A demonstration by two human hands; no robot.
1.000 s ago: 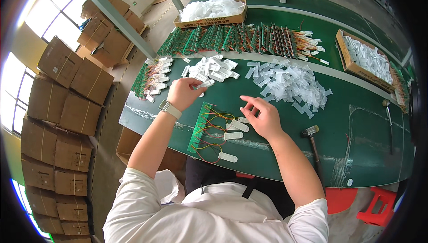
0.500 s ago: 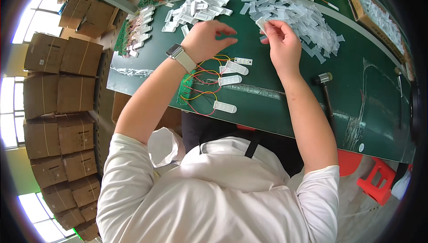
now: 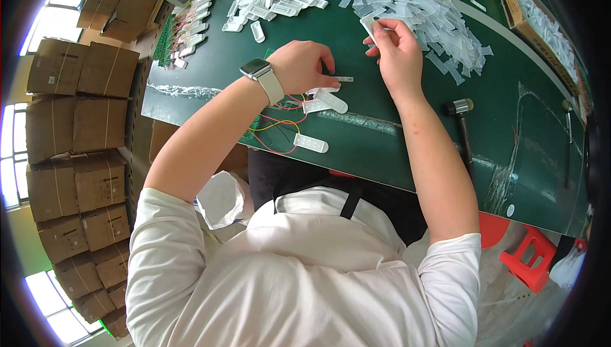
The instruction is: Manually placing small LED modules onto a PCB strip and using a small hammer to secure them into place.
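Note:
My left hand [image 3: 304, 66], with a watch on the wrist, rests closed on a small white plastic piece with red and yellow wires [image 3: 280, 124] on the green table [image 3: 407, 124]. More white capsule-shaped pieces [image 3: 310, 143] lie just below it. My right hand [image 3: 398, 51] is raised beside the pile of clear plastic strips [image 3: 439, 22] and pinches one clear strip [image 3: 369, 27] between thumb and fingers.
A heap of white plastic housings [image 3: 280, 0] lies at the top middle, green circuit boards [image 3: 184, 29] at the left. A small mallet [image 3: 463, 124] lies to the right. Stacked cardboard boxes [image 3: 83, 124] fill the left side; a red stool [image 3: 531, 258] stands at the lower right.
The view has tilted down and closer. My right hand has lifted a clear strip from the pile. My left hand stays on the wired white piece.

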